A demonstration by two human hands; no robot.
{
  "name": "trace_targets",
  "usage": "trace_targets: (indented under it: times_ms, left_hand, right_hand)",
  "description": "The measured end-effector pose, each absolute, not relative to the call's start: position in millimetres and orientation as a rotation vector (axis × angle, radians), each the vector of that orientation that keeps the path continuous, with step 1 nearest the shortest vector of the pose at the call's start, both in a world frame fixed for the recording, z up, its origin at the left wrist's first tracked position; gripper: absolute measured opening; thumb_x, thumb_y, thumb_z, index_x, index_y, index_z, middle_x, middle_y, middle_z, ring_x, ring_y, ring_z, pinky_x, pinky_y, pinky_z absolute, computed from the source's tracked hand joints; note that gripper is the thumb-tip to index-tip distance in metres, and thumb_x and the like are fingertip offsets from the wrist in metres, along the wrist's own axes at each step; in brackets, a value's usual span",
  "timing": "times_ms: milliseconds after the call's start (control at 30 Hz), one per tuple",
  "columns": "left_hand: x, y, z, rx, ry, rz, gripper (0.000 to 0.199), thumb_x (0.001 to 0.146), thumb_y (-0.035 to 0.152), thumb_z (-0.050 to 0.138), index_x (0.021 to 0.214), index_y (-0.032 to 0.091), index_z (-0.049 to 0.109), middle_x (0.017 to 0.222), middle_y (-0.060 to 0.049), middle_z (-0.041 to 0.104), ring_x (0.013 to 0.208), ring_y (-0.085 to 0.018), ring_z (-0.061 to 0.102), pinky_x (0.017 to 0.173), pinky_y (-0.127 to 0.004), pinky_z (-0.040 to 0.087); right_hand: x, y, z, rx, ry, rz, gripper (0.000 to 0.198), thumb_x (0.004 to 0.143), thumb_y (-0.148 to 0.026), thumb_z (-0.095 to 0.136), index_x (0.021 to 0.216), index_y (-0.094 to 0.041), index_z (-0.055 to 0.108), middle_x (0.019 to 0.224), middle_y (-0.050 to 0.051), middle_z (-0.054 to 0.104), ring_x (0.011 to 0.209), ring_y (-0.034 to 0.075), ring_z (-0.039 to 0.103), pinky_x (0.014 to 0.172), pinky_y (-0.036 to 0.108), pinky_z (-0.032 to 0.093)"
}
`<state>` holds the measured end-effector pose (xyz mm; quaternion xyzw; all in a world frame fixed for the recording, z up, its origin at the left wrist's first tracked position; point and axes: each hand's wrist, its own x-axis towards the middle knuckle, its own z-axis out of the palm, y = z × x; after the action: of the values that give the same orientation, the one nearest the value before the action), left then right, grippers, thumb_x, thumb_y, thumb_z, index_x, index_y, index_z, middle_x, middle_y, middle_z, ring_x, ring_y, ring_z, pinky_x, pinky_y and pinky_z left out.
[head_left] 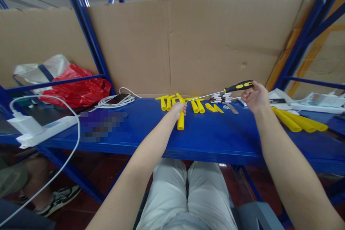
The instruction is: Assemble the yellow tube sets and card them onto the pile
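My left hand (179,110) is wrapped round a yellow plastic scraper handle (180,123), its hollow round end toward me above the blue shelf. In my right hand (256,97) is the end of a long screwdriver (239,86) with a black and yellow grip. Its thin shaft slants down to the left, and the tip meets or passes close to the yellow piece by my left fingers; the exact contact is too small to tell. Similar yellow T-shaped pieces (163,104) lie left of my left hand, and more yellow pieces (198,106) lie on its right.
Small flat yellow parts (214,107), a metal blade (233,109) and a stack of white-and-dark pieces (221,97) lie at the back. Yellow tapered tubes (299,120) rest at right. A power strip (45,131), coiled white cable (114,101) and red bag (78,86) are left.
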<state>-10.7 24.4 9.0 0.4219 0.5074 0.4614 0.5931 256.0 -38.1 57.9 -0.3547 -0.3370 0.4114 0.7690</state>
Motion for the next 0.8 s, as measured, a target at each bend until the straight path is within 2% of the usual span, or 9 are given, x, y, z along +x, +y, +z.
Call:
trace_targets:
  times_ms: [233, 367, 533, 667, 800]
  left_hand:
    - [-11.4, 25.3, 8.0, 0.971, 1.195, 1.089, 0.022, 0.082, 0.011, 0.059, 0.067, 0.018, 0.044, 0.043, 0.010, 0.036, 0.031, -0.003, 0.031, 0.039, -0.018, 0.027]
    - [-11.4, 25.2, 8.4, 0.994, 1.197, 1.084, 0.022, 0.081, 0.005, 0.056, 0.067, 0.017, 0.044, 0.043, 0.009, 0.037, 0.031, -0.003, 0.032, 0.040, -0.019, 0.028]
    - [-10.5, 23.4, 9.0, 1.020, 1.200, 1.090, 0.021, 0.079, 0.001, 0.051, 0.068, 0.018, 0.044, 0.042, 0.009, 0.037, 0.031, -0.004, 0.032, 0.039, -0.019, 0.028]
    - [-10.7, 23.3, 8.6, 1.013, 1.198, 1.104, 0.024, 0.077, 0.002, 0.055, 0.067, 0.019, 0.042, 0.043, 0.009, 0.037, 0.032, -0.004, 0.032, 0.040, -0.018, 0.028]
    - [-11.7, 24.2, 8.1, 1.004, 1.213, 1.123, 0.024, 0.075, 0.001, 0.055, 0.068, 0.019, 0.041, 0.043, 0.009, 0.037, 0.032, -0.004, 0.032, 0.040, -0.018, 0.027]
  right_hand:
    - [254.3, -33.7, 52.5, -0.825, -0.747, 0.770, 0.035, 0.084, -0.033, 0.058, 0.058, -0.022, 0.038, 0.038, -0.005, 0.037, 0.034, 0.009, 0.035, 0.031, 0.020, 0.029]
    - [252.4, -33.4, 52.8, -0.863, -0.710, 0.704, 0.025, 0.088, -0.024, 0.052, 0.064, -0.020, 0.045, 0.043, -0.004, 0.044, 0.035, 0.009, 0.041, 0.031, 0.020, 0.031]
    - [251.5, -33.4, 53.6, -0.887, -0.685, 0.691, 0.025, 0.089, -0.022, 0.048, 0.065, -0.021, 0.044, 0.039, -0.005, 0.040, 0.031, 0.009, 0.037, 0.029, 0.020, 0.029]
    - [252.6, -33.1, 50.8, -0.904, -0.749, 0.657, 0.024, 0.087, -0.029, 0.056, 0.066, -0.021, 0.048, 0.034, -0.008, 0.032, 0.030, 0.008, 0.030, 0.030, 0.019, 0.028]
    - [252.4, -34.9, 50.8, -0.898, -0.752, 0.710, 0.025, 0.084, -0.037, 0.061, 0.069, -0.018, 0.057, 0.035, -0.007, 0.030, 0.032, 0.006, 0.030, 0.032, 0.016, 0.030]
